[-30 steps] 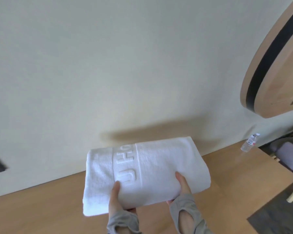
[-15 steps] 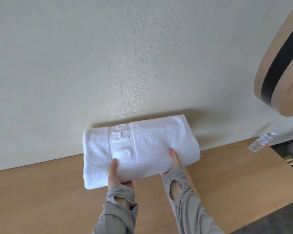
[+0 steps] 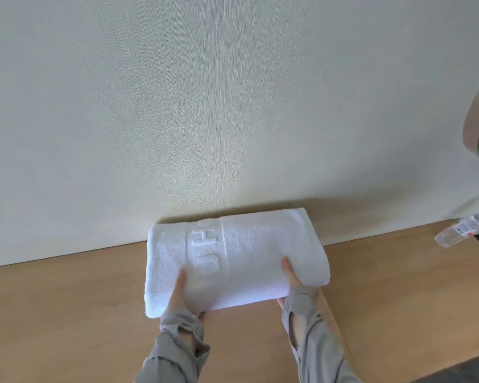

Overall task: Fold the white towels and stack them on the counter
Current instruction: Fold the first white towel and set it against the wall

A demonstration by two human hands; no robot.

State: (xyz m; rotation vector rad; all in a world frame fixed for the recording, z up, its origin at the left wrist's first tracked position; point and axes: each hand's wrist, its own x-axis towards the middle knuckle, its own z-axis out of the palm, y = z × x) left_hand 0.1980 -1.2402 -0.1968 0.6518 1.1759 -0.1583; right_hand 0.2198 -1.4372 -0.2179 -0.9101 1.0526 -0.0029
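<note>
Here we are at the wall (image 3: 177, 106), pale and finely textured, filling most of the view, and the folded white towel (image 3: 249, 244) is right down at its foot, long side running along it. The far edge sits close against the wall, though I can't tell whether it touches. A band of raised lettering (image 3: 205, 247) crosses the towel from the wall side towards the person. Both hands are on the edge away from the wall. The left hand (image 3: 181, 297) has its thumb lying on top and its fingers tucked beneath, so that grip is closed on the towel. The right hand (image 3: 292, 275) is the same, thumb over, fingers under, pinching the fold. Grey sleeves (image 3: 313, 335) cover both wrists. Under it all runs the wooden surface (image 3: 67, 313), meeting the wall in a clean line. The fingers keep the towel's near edge off the surface. Far along the wall's foot on the right-hand side lies a clear plastic bottle (image 3: 462, 230), well apart from the towel. Higher on the wall on that same side, a round wooden frame (image 3: 474, 125) with a dark inner part cuts into view.
</note>
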